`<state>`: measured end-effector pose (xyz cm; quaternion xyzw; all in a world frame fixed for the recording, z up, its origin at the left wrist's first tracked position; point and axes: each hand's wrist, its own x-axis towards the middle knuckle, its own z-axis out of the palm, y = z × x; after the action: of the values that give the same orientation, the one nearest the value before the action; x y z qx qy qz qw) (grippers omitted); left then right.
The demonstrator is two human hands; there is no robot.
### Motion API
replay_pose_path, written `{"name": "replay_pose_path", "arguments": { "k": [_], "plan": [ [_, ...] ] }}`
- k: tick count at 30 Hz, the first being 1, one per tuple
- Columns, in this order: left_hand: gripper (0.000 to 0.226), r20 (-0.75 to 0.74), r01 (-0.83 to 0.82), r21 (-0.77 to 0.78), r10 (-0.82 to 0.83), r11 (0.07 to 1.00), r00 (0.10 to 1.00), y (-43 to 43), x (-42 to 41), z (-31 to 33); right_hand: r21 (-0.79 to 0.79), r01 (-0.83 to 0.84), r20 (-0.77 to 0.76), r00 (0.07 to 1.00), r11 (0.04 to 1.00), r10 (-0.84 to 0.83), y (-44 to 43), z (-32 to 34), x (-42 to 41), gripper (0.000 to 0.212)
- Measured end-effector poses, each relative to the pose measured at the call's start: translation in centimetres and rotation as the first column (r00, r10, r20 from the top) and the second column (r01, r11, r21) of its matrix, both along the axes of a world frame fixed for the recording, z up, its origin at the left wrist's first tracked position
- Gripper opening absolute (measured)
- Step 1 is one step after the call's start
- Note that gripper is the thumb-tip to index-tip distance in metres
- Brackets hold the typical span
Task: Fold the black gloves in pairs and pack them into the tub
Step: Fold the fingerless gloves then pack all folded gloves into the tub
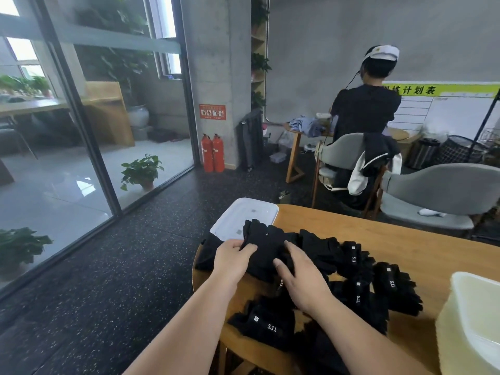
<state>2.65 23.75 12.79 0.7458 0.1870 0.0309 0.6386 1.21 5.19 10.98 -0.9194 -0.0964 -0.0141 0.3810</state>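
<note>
Several black gloves with white "5.11" marks lie in a loose heap on the wooden table. My left hand pinches the left edge of a black glove pair at the heap's far left. My right hand lies flat on the same pair with its fingers spread, pressing it down. A pale translucent tub stands at the table's right front edge. A white lid lies flat at the table's far left corner, partly under the gloves.
The table's left edge drops to a dark speckled floor. A grey chair stands behind the table on the right. A person sits with their back to me at another table farther off. A glass wall runs along the left.
</note>
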Motion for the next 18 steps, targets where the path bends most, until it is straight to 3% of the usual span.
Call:
{"name": "replay_pose_path", "arguments": {
  "k": [3, 7, 8, 10, 12, 18],
  "plan": [
    [0.023, 0.045, 0.066, -0.115, -0.061, 0.991, 0.997, -0.2, -0.9, 2.4, 0.235, 0.103, -0.102, 0.991, 0.966, -0.081, -0.7, 2.3, -0.2, 0.078],
    [0.017, 0.117, 0.22, -0.32, -0.193, 0.921, 0.974, -1.5, -2.4, 5.3, 0.601, 0.224, -0.361, 0.932, 0.767, 0.011, -2.3, 4.7, -1.2, 0.104],
    [0.02, 0.135, 0.259, -0.355, -0.225, 0.898, 0.965, -1.9, -2.7, 5.9, 0.665, 0.233, -0.382, 0.923, 0.71, 0.054, -2.8, 5.3, -1.6, 0.101],
    [0.025, 0.172, 0.337, -0.394, -0.292, 0.855, 0.941, -2.7, -3.3, 6.7, 0.771, 0.224, -0.377, 0.915, 0.596, 0.144, -3.8, 6.6, -2.5, 0.075],
    [0.03, 0.205, 0.411, -0.408, -0.356, 0.815, 0.911, -3.6, -3.8, 7.4, 0.816, 0.212, -0.362, 0.913, 0.538, 0.189, -4.9, 8.0, -3.7, 0.052],
    [0.033, 0.274, 0.547, -0.403, -0.473, 0.734, 0.837, -7.6, -5.1, 8.5, 0.802, 0.201, -0.284, 0.957, 0.562, 0.062, -8.8, 10.7, -6.3, 0.031]
  ]
}}
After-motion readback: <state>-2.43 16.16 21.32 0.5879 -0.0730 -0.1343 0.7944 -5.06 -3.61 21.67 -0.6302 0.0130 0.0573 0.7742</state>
